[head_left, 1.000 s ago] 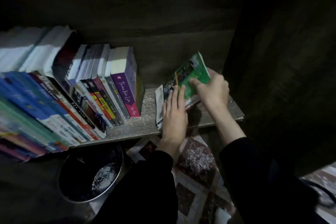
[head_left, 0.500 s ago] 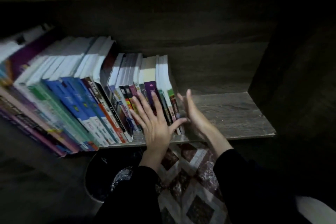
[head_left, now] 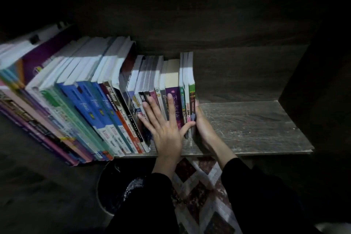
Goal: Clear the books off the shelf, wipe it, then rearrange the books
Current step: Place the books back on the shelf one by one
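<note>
As left hand (head_left: 166, 131) flattens on the books (head_left: 106, 104), right hand (head_left: 204, 127) braces them (grips wide)

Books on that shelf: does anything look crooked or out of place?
Yes: the tall books on the left lean sideways and stick out past the shelf edge, while the small books stand straight.

Row of books (head_left: 91, 100) on the shelf's (head_left: 247, 129) left, bucket (head_left: 114, 190) below.

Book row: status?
Left hand flat on multicoloured paperback row spines; right hand flat against green-spined end book. Row stands on grey wooden shelf. Nothing blocking.
</note>
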